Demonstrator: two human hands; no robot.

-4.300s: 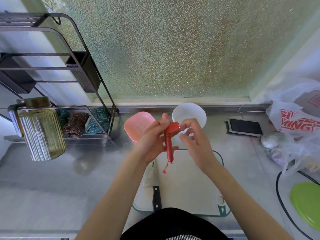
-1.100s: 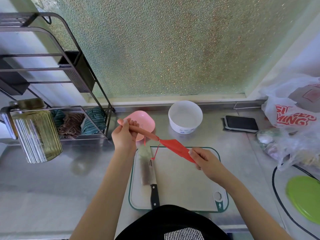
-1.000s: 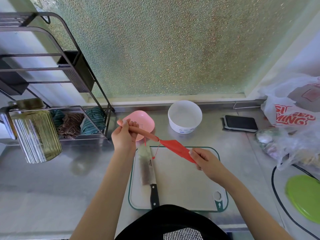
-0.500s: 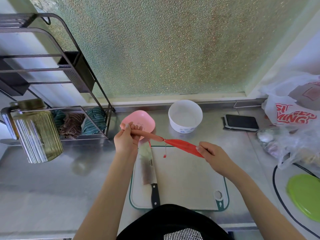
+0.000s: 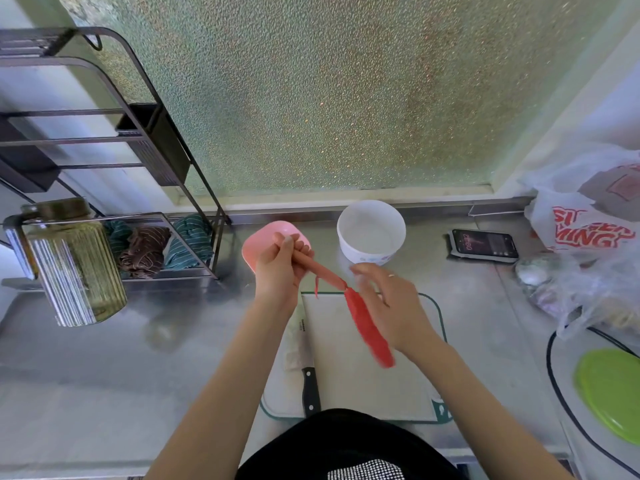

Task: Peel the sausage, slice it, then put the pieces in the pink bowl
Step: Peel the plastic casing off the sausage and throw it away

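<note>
My left hand grips the bare pink sausage by its far end, just in front of the pink bowl. The red casing still clings to the sausage's near tip and trails loose over the white cutting board. Blurred, my right hand hovers beside the casing with its fingers apart, and the casing's free end hangs past the wrist. A knife lies along the board's left edge, its black handle toward me.
A white bowl stands to the right of the pink one. A phone, plastic bags, a black cable and a green lid fill the right side. A ribbed glass jar and a metal rack occupy the left.
My right hand has let go of the casing's end and moved up toward the sausage. The casing, stretched taut before, now dangles from the sausage tip. My left hand has barely shifted.
</note>
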